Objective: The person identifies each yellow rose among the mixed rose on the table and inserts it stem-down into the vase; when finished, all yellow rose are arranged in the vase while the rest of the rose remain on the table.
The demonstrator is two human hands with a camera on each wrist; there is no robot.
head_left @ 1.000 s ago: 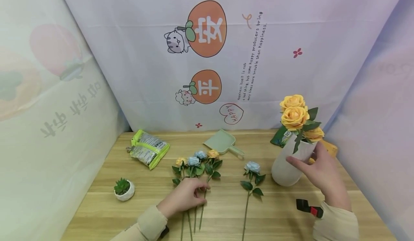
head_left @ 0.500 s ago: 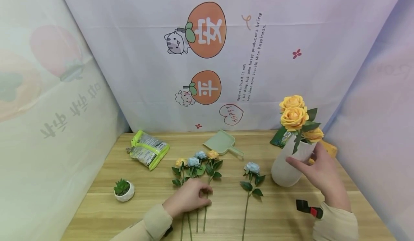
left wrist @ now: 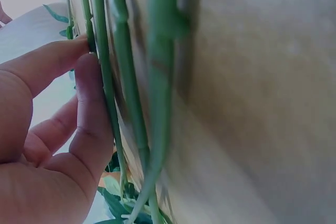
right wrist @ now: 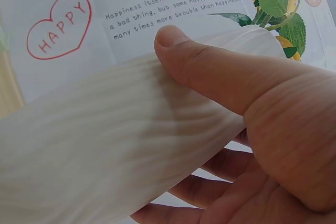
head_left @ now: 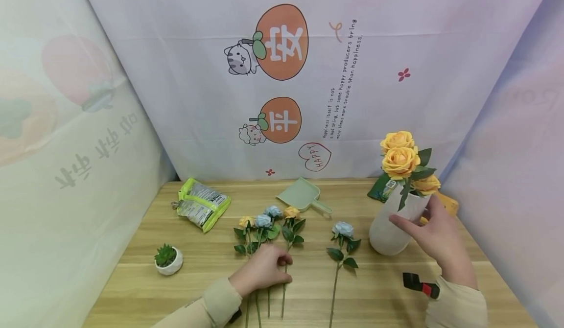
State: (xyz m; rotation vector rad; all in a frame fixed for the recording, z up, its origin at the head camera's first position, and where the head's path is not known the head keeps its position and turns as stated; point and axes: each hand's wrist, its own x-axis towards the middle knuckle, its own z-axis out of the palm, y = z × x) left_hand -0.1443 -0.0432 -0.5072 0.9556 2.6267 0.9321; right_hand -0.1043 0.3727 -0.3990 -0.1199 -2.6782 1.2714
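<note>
My left hand [head_left: 263, 269] pinches the green stem of a yellow rose [head_left: 292, 213] between thumb and finger, low over the table. In the left wrist view the fingertips of my left hand [left wrist: 90, 46] meet at a thin stem [left wrist: 85, 17], with several thicker stems beside it. Blue roses [head_left: 263, 221] and another yellow rose [head_left: 246, 221] lie just left of it. My right hand [head_left: 442, 237] grips a tilted white vase [head_left: 390, 230] holding yellow roses [head_left: 400, 162]. In the right wrist view, the thumb of my right hand [right wrist: 210, 72] lies along the ribbed vase [right wrist: 105, 145].
A single blue rose [head_left: 343, 229] lies between the hands. Behind are a light green dustpan [head_left: 300, 193] and a green-edged packet [head_left: 203, 203]. A small potted succulent [head_left: 169, 261] stands at the left; a black strap [head_left: 412, 281] shows near my right wrist.
My left hand has shifted slightly right, and the stem it pinches has moved right with the yellow rose. My right hand and the vase have barely moved.
</note>
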